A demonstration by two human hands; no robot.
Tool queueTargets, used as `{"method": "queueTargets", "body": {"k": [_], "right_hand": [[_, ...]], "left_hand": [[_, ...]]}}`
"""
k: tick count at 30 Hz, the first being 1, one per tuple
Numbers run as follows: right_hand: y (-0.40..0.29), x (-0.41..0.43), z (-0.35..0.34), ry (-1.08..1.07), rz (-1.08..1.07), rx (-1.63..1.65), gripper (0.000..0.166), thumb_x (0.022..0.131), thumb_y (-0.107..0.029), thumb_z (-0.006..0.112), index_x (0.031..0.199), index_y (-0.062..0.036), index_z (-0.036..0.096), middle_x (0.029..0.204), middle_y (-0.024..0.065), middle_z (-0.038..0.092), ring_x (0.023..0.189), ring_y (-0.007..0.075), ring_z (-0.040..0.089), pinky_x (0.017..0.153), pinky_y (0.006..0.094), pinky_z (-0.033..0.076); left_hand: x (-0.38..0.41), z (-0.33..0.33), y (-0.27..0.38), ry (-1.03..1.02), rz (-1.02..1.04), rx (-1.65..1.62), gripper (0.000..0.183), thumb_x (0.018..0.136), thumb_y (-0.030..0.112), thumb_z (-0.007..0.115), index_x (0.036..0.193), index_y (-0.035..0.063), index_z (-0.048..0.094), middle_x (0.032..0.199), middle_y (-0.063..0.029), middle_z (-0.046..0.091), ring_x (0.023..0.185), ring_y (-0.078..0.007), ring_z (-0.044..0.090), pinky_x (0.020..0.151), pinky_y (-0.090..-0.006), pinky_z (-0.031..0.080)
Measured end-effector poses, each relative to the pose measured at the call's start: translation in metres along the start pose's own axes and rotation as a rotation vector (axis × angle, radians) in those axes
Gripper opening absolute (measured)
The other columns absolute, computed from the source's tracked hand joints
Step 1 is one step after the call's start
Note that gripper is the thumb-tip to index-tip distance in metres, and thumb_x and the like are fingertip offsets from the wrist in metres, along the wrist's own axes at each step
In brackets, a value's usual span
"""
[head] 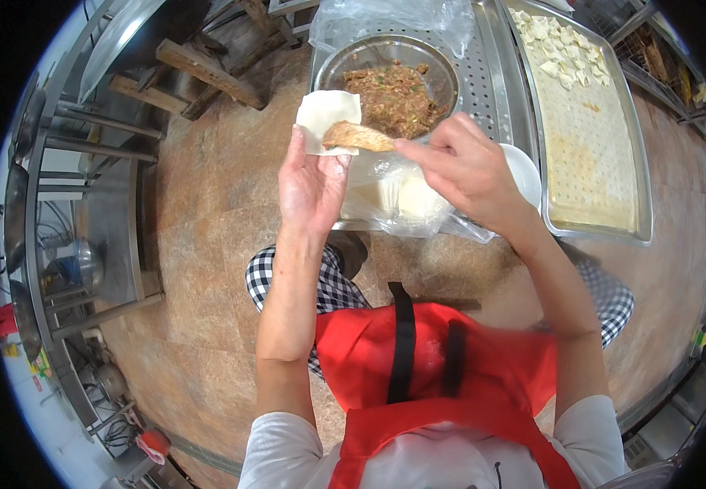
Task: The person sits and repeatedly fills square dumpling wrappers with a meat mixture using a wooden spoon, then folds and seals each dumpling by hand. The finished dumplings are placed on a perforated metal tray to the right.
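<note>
On the fingers of my left hand [315, 183] lies a square dough wrapper [322, 110], thumb along its left edge. My right hand [466, 162] pinches a flat spatula [362, 136], wooden by its look, whose broad end rests over the lower right part of the wrapper. Any filling under the blade is hard to make out. Just beyond both hands sits a round bowl [456, 91] of minced filling [389, 95] with green bits. Below the spatula, a stack of wrappers [417, 198] lies in a clear plastic bag [383, 223], partly behind my right hand.
At the right, a metal tray [591, 165] carries several folded dumplings [564, 49] at its far end. A white dish [521, 174] sits beside my right wrist. The bowl stands on a perforated metal surface [481, 73], with a plastic sheet [389, 21] behind. Wooden stool legs [206, 73] are at upper left.
</note>
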State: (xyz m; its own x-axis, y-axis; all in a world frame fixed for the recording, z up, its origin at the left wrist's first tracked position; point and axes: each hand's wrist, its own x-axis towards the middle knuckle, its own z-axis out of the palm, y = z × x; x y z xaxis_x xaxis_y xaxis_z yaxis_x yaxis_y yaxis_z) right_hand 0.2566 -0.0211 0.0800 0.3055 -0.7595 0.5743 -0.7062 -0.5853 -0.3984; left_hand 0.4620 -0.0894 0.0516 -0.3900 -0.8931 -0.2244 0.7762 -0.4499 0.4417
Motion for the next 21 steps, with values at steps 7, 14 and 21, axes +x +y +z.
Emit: {"method": "queueTargets", "body": {"k": [7, 14, 21], "right_hand": [[0.007, 0.009, -0.006, 0.057, 0.142, 0.065, 0.025, 0.073, -0.005, 0.061, 0.097, -0.0071, 0.066, 0.071, 0.0077, 0.051, 0.07, 0.0247, 0.052, 0.059, 0.0343, 0.045], [0.053, 0.022, 0.036, -0.212, 0.302, 0.011, 0.013, 0.079, -0.008, 0.054, 0.078, 0.0025, 0.062, 0.071, 0.0155, 0.059, 0.068, 0.03, 0.058, 0.06, 0.0394, 0.045], [0.053, 0.048, 0.052, -0.395, 0.365, -0.026, 0.017, 0.074, -0.005, 0.054, 0.06, 0.0044, 0.054, 0.057, 0.0213, 0.053, 0.055, 0.0357, 0.055, 0.056, 0.0435, 0.044]], "left_hand": [[0.002, -0.007, 0.013, 0.07, 0.12, -0.018, 0.042, 0.096, 0.029, 0.041, 0.123, -0.0035, 0.041, 0.114, -0.0179, 0.054, 0.101, -0.0247, 0.057, 0.079, -0.0325, 0.053], [0.01, -0.016, 0.031, 0.149, 0.256, -0.085, 0.036, 0.095, 0.018, 0.044, 0.123, -0.004, 0.042, 0.119, -0.0168, 0.053, 0.108, -0.0255, 0.054, 0.088, -0.0353, 0.048], [0.009, -0.021, 0.007, 0.4, -0.01, 0.116, 0.037, 0.098, 0.023, 0.03, 0.123, -0.0025, 0.039, 0.118, -0.0153, 0.051, 0.102, -0.0252, 0.055, 0.085, -0.0345, 0.048]]}}
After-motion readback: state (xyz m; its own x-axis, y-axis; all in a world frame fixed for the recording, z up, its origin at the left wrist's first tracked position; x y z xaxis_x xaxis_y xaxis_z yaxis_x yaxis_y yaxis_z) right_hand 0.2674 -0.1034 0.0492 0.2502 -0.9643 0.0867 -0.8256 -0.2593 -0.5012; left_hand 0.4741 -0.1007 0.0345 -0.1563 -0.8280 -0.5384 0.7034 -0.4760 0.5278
